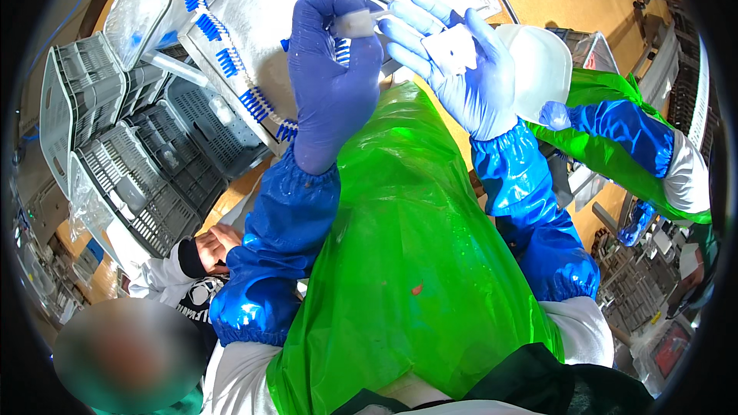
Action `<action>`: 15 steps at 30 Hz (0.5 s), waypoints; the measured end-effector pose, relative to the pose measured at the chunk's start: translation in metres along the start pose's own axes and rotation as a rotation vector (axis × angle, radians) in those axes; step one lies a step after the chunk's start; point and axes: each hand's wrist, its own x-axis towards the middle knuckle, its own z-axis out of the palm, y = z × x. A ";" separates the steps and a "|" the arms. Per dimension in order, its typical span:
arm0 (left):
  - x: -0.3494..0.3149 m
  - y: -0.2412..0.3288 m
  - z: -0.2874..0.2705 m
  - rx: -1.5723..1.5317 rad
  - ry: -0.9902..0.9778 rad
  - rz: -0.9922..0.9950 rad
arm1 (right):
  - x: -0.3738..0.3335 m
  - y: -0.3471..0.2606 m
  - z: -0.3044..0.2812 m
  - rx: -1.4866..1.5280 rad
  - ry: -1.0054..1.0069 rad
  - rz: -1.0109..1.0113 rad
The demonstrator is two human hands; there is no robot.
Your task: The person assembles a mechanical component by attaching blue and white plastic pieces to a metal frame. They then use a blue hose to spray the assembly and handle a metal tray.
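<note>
My left hand [334,81], in a blue-violet glove, is closed with the fingers curled. Thumb and fingers pinch a small whitish, partly see-through piece [354,24], whose thin tip points toward my right hand. My right hand [465,81], gloved alike, is turned palm up with its fingers stretched and spread. On that palm lies a flat white squarish piece [449,50] with a small dark spot. The two hands are close together, and the fingertips of the right nearly meet the pinched piece. What either piece is, I cannot make out.
Behind my left hand is a metal-framed table [269,23] with a blue-and-white bristled chain [228,62] curving over it. Grey crates [131,169] stand at left. A white rounded tray [538,69] and a co-worker's blue sleeve [623,134] are at right; another person's hand [217,244] shows lower left.
</note>
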 end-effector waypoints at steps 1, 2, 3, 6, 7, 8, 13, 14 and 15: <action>-0.002 -0.002 -0.005 0.001 -0.055 0.026 | 0.000 0.000 -0.001 0.018 -0.015 0.001; -0.003 -0.001 -0.008 0.002 -0.109 0.051 | 0.001 0.000 -0.002 0.035 -0.030 0.003; -0.007 0.004 -0.006 0.110 -0.163 0.077 | 0.001 0.000 -0.004 0.054 -0.045 0.004; -0.013 0.001 0.011 0.412 -0.325 0.110 | 0.003 0.004 -0.004 0.043 -0.037 -0.041; -0.014 -0.004 0.015 0.428 -0.285 0.112 | 0.003 0.006 -0.005 -0.012 -0.027 -0.072; -0.016 -0.010 0.019 0.443 -0.245 0.112 | 0.003 0.007 -0.006 -0.067 -0.017 -0.103; -0.016 -0.018 0.018 0.292 -0.162 -0.040 | 0.006 0.009 -0.004 -0.023 -0.042 -0.165; -0.015 -0.023 0.015 0.359 -0.195 0.039 | 0.006 0.008 -0.006 0.007 -0.061 -0.156; -0.016 -0.031 0.011 0.425 -0.228 0.118 | 0.007 0.006 -0.009 0.037 -0.080 -0.148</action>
